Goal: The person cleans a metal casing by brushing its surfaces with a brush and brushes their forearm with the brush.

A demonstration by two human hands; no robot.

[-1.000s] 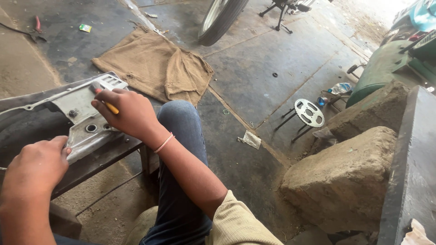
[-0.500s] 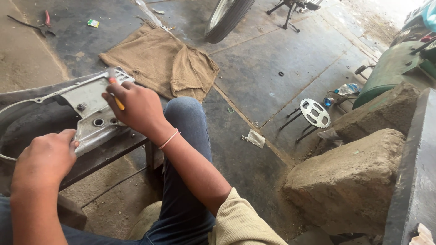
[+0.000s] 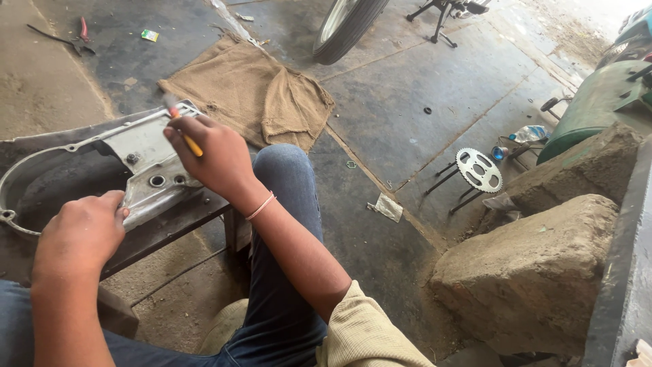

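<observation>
A grey metal engine cover (image 3: 139, 146) lies on a low dark bench (image 3: 176, 221) in front of my knee. My right hand (image 3: 214, 156) rests on the cover's upper part and grips a thin tool with a yellow handle (image 3: 192, 145); its tip points up and away. My left hand (image 3: 81, 234) presses on the cover's near edge, fingers curled against the metal, holding it in place.
A brown sackcloth (image 3: 255, 92) lies on the concrete floor beyond the bench. A motorcycle wheel (image 3: 346, 27) stands at the top. A silver sprocket (image 3: 479, 170) on rods, a big stone block (image 3: 536, 272), red-handled pliers (image 3: 78, 37) and a green metal part (image 3: 598, 102) surround me.
My head has shifted, so the scene slid right and down in view. My right hand with the yellow tool stays on the cover's upper part; my left hand keeps pressing the near edge.
</observation>
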